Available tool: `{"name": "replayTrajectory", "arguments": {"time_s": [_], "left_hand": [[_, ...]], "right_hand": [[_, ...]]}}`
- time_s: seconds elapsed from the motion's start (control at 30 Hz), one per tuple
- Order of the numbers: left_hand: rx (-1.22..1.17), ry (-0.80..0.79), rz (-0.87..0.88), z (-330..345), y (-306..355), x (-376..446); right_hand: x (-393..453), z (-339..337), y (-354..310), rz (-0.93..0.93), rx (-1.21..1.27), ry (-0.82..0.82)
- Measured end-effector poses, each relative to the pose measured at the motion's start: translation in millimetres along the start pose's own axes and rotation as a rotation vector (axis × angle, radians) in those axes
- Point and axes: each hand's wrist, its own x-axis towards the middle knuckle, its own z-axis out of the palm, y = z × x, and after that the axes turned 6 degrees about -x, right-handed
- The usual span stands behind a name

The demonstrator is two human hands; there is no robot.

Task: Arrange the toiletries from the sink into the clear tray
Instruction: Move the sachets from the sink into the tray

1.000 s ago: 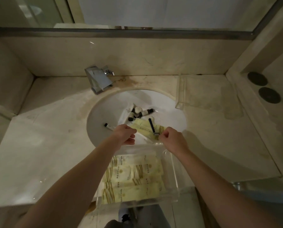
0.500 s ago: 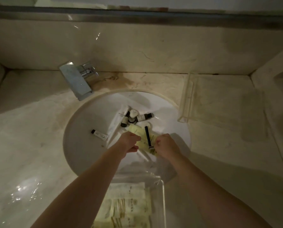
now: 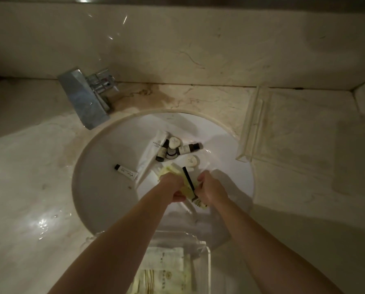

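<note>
Both my hands are down in the white sink (image 3: pixel 105 187). My left hand (image 3: pixel 173 187) and my right hand (image 3: pixel 211 187) together grip pale yellow packets (image 3: pixel 188 190), and a black razor (image 3: pixel 189 180) lies across them. Farther back in the basin lie a white tube (image 3: pixel 156 149), small dark bottles (image 3: pixel 187 148), round soaps (image 3: pixel 191 161) and a small white tube with a black cap (image 3: pixel 126 171). The clear tray (image 3: pixel 207 259) sits at the sink's near edge and holds several yellow packets (image 3: pixel 166 272).
A chrome faucet (image 3: pixel 84 100) juts over the basin at the back left. A second clear tray (image 3: pixel 253 124) sits on the marble counter (image 3: pixel 304 209) to the right. The counter on the left is wet and shiny.
The view has tilted down and moved closer over the sink. My hands have closed in on the yellow packets and razor, drawing them toward the basin's near side.
</note>
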Motion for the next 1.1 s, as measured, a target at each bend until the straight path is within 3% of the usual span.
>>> {"name": "replayTrajectory", "arguments": {"time_s": [0.13,0.23,0.5,0.9,1.1], "left_hand": [[-0.084,0.02,-0.019,1.1,-4.7,0.1],[-0.089,-0.004,-0.021,-1.1,-9.3,-7.1],[-0.134,-0.046,0.144,-13.4,3.1,-20.2],[-0.186,-0.08,0.323,-30.8,10.4,-57.2],[-0.014,0.115,0.452,-53.8,3.5,-66.1]], "right_hand": [[-3.7,1.4,-5.6,-0.023,0.003,-0.225],[-9.3,2.1,-6.5,-0.071,0.073,-0.254],[-29.7,-12.4,-11.5,-0.082,0.402,-0.07],[-69.9,-21.8,-25.8,-0.144,0.526,0.321],[-86.3,-24.1,-23.0,-0.064,0.534,0.482]]}}
